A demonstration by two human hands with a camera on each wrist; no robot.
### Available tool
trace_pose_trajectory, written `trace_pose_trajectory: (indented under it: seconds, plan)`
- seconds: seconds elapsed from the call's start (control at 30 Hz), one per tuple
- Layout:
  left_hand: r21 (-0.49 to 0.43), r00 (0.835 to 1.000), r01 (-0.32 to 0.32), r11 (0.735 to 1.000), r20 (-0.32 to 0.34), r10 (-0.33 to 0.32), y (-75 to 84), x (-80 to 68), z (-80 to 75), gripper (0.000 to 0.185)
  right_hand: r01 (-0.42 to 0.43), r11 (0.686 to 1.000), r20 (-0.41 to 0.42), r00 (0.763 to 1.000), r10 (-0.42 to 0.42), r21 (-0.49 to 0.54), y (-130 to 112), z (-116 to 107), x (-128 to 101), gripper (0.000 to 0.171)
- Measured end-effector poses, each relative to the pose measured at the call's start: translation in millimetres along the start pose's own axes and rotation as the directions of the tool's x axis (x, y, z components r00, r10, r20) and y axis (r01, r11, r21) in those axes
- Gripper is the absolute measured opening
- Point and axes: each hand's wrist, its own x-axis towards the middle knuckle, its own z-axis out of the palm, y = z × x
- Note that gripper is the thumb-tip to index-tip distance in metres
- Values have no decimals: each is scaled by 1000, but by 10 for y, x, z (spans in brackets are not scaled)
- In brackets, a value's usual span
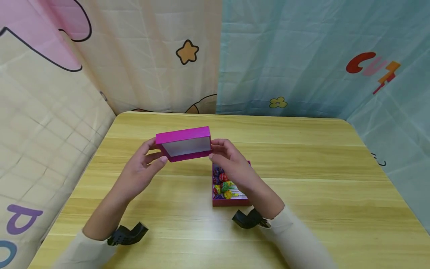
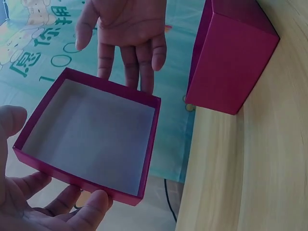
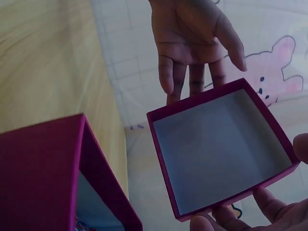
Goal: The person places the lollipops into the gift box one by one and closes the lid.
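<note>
A shallow magenta box lid with a white inside is held up above the table, tilted so its hollow side faces me. My left hand holds the lid's left side, fingers along the edge and thumb near the lower corner. At the opposite side, my right hand grips the lid with thumb and fingers. Under the right hand stands the matching box base, partly hidden by that hand and forearm. Inside it lie several colourfully wrapped lollipops. In the right wrist view, the box base appears at lower left.
A light wood-grain table carries the box base. Patterned curtains hang behind it and along both sides. Both wrists wear black camera mounts below the hands.
</note>
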Motion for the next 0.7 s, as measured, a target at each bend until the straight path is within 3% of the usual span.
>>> trace_pose_trajectory:
  seconds: [0.3,0.5,0.7]
  plan:
    - [-34,990,-137,990,-26,137,36,141,277,40,-8,995,-61,998,2,-97,19,-293,-95,40]
    - [-53,992,-123,991,-14,122,69,202,447,36,1,988,-73,997,-12,-155,61,-467,-171,49]
    - [-123,986,-162,979,21,166,52,259,586,34,28,979,-26,999,-34,-201,89,-640,-261,46]
